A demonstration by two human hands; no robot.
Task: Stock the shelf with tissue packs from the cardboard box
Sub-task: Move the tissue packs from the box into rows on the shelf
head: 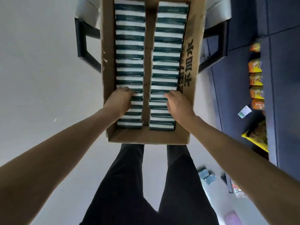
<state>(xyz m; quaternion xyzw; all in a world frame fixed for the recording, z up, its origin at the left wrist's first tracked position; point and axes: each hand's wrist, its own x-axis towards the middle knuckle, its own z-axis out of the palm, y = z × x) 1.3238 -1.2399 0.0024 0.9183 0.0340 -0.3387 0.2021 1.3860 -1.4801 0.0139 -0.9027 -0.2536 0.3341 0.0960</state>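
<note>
An open cardboard box (146,138) lies in front of me, packed with two rows of green-and-white tissue packs (129,46) standing on edge, a cardboard divider between the rows. My left hand (121,101) reaches into the left row near the box's near end, fingers curled down around several packs. My right hand (177,105) reaches into the right row (168,38) at the same depth, fingers dug in among the packs there. The dark blue shelf (235,95) stands to the right.
The box rests on a black-framed stand (81,46) with white boxes under it. Orange and yellow snack bags (256,78) line the shelf, and a white tag (244,112) lies near them. Loose tissue packs (207,175) lie on the pale floor at the right. My dark trouser legs (129,184) stand below the box.
</note>
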